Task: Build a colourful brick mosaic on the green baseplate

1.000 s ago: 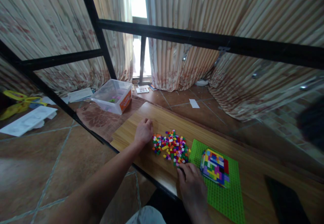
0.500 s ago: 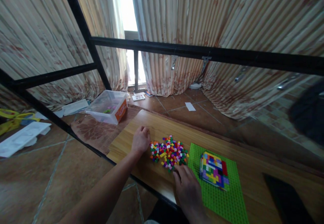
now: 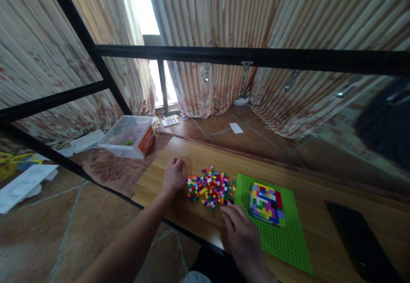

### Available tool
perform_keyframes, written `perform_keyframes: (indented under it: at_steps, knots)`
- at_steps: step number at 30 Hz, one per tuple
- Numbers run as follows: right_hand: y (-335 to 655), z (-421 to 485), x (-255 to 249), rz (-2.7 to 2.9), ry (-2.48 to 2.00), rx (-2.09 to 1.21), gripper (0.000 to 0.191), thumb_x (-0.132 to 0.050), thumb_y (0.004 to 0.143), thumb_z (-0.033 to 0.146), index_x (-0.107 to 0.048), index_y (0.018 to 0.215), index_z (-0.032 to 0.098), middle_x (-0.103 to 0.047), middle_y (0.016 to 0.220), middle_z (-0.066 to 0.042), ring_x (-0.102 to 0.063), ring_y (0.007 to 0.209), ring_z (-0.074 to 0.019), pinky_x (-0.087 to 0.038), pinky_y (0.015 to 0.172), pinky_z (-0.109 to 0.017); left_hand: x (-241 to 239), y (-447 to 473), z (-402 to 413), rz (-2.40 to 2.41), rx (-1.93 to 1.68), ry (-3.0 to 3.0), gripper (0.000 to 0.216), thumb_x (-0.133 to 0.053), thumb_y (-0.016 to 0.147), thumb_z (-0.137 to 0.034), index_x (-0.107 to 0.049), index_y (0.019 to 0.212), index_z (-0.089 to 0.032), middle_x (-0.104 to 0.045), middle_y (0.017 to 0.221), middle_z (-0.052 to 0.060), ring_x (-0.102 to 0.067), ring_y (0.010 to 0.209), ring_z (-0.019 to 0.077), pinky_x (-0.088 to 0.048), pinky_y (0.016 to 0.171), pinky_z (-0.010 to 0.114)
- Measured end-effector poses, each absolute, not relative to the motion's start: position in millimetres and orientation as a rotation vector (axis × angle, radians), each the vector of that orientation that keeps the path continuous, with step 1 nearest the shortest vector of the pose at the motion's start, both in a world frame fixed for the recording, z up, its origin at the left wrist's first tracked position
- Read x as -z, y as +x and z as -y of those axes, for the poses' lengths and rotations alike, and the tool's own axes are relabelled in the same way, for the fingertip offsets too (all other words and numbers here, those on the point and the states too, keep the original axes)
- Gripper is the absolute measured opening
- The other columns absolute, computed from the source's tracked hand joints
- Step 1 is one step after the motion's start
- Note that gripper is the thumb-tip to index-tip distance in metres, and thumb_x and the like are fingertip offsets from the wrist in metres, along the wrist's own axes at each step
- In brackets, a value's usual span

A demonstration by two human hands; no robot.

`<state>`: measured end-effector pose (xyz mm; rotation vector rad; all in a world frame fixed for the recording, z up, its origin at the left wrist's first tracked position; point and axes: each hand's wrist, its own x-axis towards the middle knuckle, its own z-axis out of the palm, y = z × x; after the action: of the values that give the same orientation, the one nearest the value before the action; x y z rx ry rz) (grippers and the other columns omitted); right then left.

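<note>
Small coloured bricks (image 3: 213, 189) lie in a loose pile on the wooden table. At the pile's left edge my left hand (image 3: 174, 175) rests on the tabletop, its fingers curled in and nothing showing in them. My right hand (image 3: 242, 228) is at the pile's near right edge, thumb and fingers drawn together; whatever they pinch, if anything, is too small or hidden to make out. Just right of that hand lies a green baseplate (image 3: 282, 246). A low block built of many coloured bricks (image 3: 266, 204) stands on it.
A black flat object (image 3: 358, 236) lies at the table's right end. Beyond the wooden table (image 3: 188, 148), a clear plastic box (image 3: 120, 138) with an orange label stands on a mat. A black metal bar (image 3: 205, 53) crosses in front of the curtains (image 3: 205, 14).
The view has shifted slightly. My right hand has drawn back a little from the pile, towards me. The left hand stays in place beside the bricks.
</note>
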<state>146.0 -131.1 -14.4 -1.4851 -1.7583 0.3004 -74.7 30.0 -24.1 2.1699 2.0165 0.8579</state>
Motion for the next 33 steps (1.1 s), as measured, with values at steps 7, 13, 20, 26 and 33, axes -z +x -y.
perform_keyframes:
  at_steps: [7, 13, 20, 26, 33]
  knots:
    - [192, 137, -20, 1.385, -1.626, -0.557, 0.028, -0.052, 0.090, 0.043, -0.071, 0.097, 0.023, -0.071, 0.098, -0.006, -0.066, 0.092, -0.0198, -0.052, 0.082, -0.032, 25, -76, -32, -2.001, -0.873, 2.178, 0.022, -0.044, 0.087, -0.018, -0.065, 0.091, -0.019, -0.062, 0.097, 0.008, -0.060, 0.093, 0.0204, -0.048, 0.083, 0.030]
    - [254, 123, -27, 0.911, -1.767, -0.540, 0.034, -0.062, 0.077, 0.050, -0.073, 0.090, 0.020, -0.074, 0.091, -0.007, -0.067, 0.086, -0.0230, -0.052, 0.080, -0.035, 24, -77, -33, -2.029, -0.867, 2.181, 0.024, -0.043, 0.087, -0.020, -0.067, 0.094, -0.018, -0.063, 0.099, 0.008, -0.061, 0.092, 0.0209, -0.049, 0.082, 0.030]
    - [291, 85, -1, 0.831, -1.644, -0.726, 0.035, -0.072, 0.065, 0.050, -0.075, 0.083, 0.020, -0.075, 0.091, -0.006, -0.067, 0.089, -0.0239, -0.049, 0.085, -0.037, 24, -77, -34, -2.073, -0.838, 2.217, 0.026, -0.043, 0.089, -0.023, -0.067, 0.096, -0.018, -0.064, 0.099, 0.009, -0.062, 0.092, 0.0213, -0.049, 0.080, 0.030]
    - [291, 76, 7, 0.874, -1.596, -0.833, 0.039, -0.074, 0.063, 0.054, -0.076, 0.083, 0.020, -0.075, 0.085, -0.006, -0.066, 0.080, -0.0223, -0.050, 0.078, -0.035, 26, -79, -36, -2.076, -0.831, 2.224, 0.029, -0.042, 0.090, -0.026, -0.068, 0.098, -0.017, -0.064, 0.100, 0.009, -0.062, 0.093, 0.0216, -0.049, 0.080, 0.030]
    - [293, 73, 2, 0.856, -1.630, -0.906, 0.042, -0.076, 0.059, 0.055, -0.076, 0.081, 0.020, -0.076, 0.085, -0.007, -0.068, 0.080, -0.0236, -0.052, 0.076, -0.035, 23, -77, -35, -2.077, -0.824, 2.221, 0.030, -0.041, 0.090, -0.026, -0.067, 0.099, -0.018, -0.064, 0.102, 0.010, -0.062, 0.092, 0.0219, -0.050, 0.081, 0.031]
